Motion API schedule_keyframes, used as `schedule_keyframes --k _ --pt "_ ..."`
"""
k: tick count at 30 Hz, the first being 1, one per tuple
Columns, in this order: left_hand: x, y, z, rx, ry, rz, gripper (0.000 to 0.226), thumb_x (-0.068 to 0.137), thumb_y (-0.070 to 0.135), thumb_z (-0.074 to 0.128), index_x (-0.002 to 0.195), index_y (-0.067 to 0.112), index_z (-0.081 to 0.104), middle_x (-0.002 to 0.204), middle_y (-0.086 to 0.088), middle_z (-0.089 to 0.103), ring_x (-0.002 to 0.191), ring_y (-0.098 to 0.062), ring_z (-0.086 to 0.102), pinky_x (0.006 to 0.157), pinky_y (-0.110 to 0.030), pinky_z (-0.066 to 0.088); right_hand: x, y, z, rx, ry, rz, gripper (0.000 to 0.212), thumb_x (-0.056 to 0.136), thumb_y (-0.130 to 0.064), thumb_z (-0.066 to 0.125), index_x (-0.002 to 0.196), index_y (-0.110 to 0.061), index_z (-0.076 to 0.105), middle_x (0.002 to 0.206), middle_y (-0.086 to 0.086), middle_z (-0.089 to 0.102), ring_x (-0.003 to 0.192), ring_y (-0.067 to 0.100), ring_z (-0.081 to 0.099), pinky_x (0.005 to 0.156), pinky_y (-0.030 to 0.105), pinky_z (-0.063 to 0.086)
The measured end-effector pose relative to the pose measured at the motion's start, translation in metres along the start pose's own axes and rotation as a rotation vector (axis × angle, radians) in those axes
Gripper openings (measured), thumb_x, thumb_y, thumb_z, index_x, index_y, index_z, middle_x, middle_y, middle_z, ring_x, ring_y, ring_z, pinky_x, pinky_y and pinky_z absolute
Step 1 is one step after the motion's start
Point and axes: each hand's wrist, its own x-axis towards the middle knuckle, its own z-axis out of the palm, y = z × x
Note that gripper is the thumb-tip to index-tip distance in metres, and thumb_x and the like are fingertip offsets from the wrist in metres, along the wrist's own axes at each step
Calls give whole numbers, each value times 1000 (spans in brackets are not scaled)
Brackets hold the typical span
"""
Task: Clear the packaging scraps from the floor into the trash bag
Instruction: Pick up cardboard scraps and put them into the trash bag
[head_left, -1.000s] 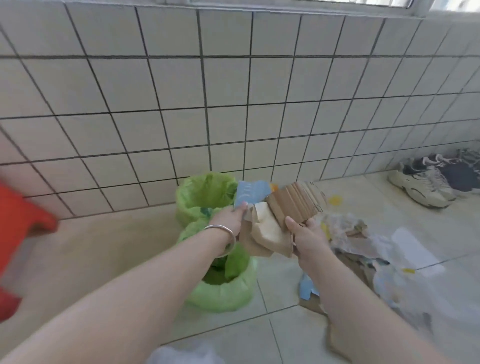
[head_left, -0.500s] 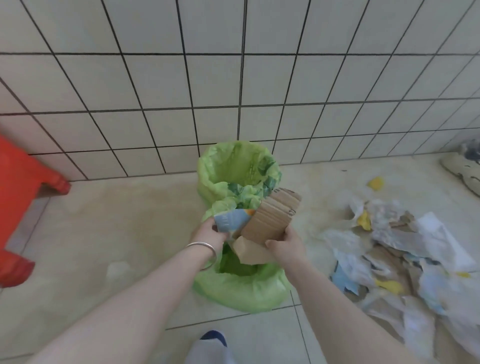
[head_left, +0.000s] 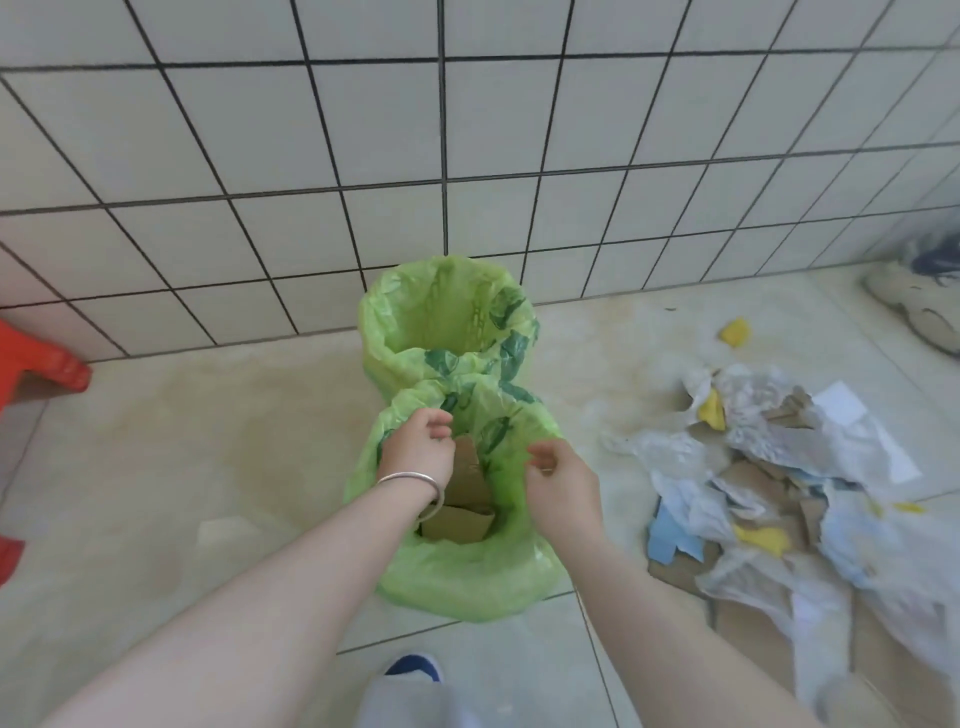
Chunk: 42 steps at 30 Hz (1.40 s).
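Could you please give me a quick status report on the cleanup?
Left hand and right hand empty over near green trash bag. Cardboard pieces inside. Scrap pile on floor to right. Nothing blocking.

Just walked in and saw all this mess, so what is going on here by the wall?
A person is tidying packaging scraps off the floor into a green trash bag. Brown cardboard pieces lie inside the bag. The left hand is at the bag's rim, the right hand hovers over the opening holding nothing, fingers loosely curled. A pile of scraps of paper, plastic and cardboard waits on the floor to the right. A second green bag stands behind, against the tiled wall.
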Motion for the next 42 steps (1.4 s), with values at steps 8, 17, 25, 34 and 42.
schedule_keyframes --k 8,17,25,34,42 --pt "-70 73 29 111 -166 338 19 89 11 54 103 20 63 105 -3 69 99 -21 62 90 -33 49 -61 53 -73 223 111 150 31 82 -8 43 68 -33 52 95 4 70 96 26 66 79 31 51" --pt "-155 122 155 647 -631 547 27 89 21 56 116 20 60 106 -1 65 95 -19 58 84 -24 43 -98 188 -172 167 188 446 25 89 -17 44 101 -16 65 102 5 64 92 25 58 61 23 41" --pt "-151 82 264 910 -845 538 38 91 23 50 129 21 50 127 -1 60 115 -20 56 95 -24 42 -66 279 -182 173 159 611 17 83 -15 44 68 -18 53 91 8 66 82 26 62 69 29 47" --pt "-124 24 331 1056 -977 490 48 91 20 45 139 21 41 148 -3 36 134 -20 39 105 -27 33 -10 312 -177 30 96 637 34 91 -15 44 121 -15 59 125 4 60 113 24 56 75 21 37" --pt "-91 -21 343 1150 -891 265 42 90 17 41 132 14 49 142 -10 38 124 -26 47 102 -31 42 35 331 -173 -64 205 689 52 86 -15 51 136 -11 41 132 10 46 120 28 50 94 37 47"
